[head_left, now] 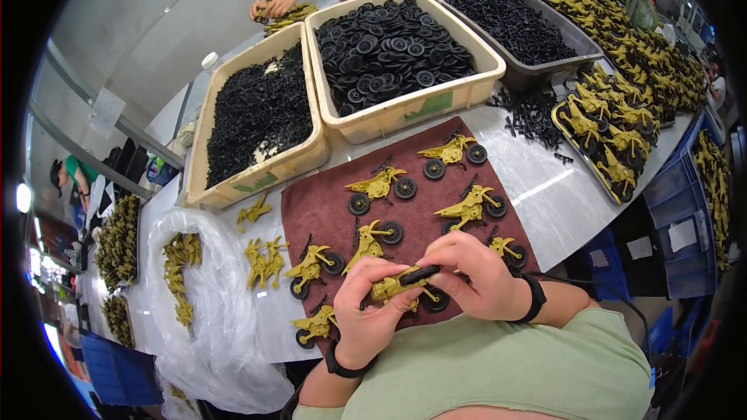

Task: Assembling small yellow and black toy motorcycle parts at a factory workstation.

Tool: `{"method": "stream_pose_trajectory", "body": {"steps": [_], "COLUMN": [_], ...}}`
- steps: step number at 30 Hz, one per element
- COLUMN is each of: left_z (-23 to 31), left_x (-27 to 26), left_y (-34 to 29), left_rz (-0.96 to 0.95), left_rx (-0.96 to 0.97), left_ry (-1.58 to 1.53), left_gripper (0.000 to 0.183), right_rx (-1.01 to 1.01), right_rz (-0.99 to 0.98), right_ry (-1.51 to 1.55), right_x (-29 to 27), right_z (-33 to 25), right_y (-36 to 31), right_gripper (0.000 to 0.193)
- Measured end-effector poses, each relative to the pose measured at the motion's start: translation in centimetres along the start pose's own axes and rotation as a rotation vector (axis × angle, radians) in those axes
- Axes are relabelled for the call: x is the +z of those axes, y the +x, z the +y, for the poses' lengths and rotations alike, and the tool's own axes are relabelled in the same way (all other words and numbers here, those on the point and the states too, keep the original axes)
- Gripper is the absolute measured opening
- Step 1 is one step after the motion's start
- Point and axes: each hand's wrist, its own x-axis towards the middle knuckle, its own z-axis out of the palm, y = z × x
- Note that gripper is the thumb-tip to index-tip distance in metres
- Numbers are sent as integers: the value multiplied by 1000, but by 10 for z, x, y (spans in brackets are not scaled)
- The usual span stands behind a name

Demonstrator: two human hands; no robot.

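Observation:
Low over the maroon cloth (323, 206), I hold a yellow toy motorcycle (387, 288) between both hands. My left hand (367, 313) is closed around its yellow body. With thumb and fingers pinched, my right hand (476, 274) grips the black wheel (420, 274) at its end. Whether that wheel is fully seated cannot be made out. Several similar toy motorcycles (376, 185) with black wheels lie spread on the cloth around my hands. Left of the cloth are bare yellow motorcycle bodies (265, 261), without wheels.
Beyond the cloth stand a cream bin (302, 165) of small black parts, another cream bin (373, 129) of black wheels and a grey bin (556, 68) of black pieces. A clear plastic bag (226, 342) lies left. Rightward is a loaded yellow tray (580, 157). Another person's hands (278, 5) work across the table.

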Motion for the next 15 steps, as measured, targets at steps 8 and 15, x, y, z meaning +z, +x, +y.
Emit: {"method": "stream_pose_trajectory", "body": {"steps": [8,15], "left_z": [-1,-3], "left_x": [-1,2], "left_y": [-3,-4], "left_rz": [-108,-24], "left_rx": [-29,-154], "left_ry": [-92,-263], "left_gripper": [34,28], "right_rx": [157,246], "right_rz": [-5,62], "right_ry": [123,171], "right_x": [0,1], "right_z": [-1,-1], "right_y": [-6,-6], "right_gripper": [29,30]}}
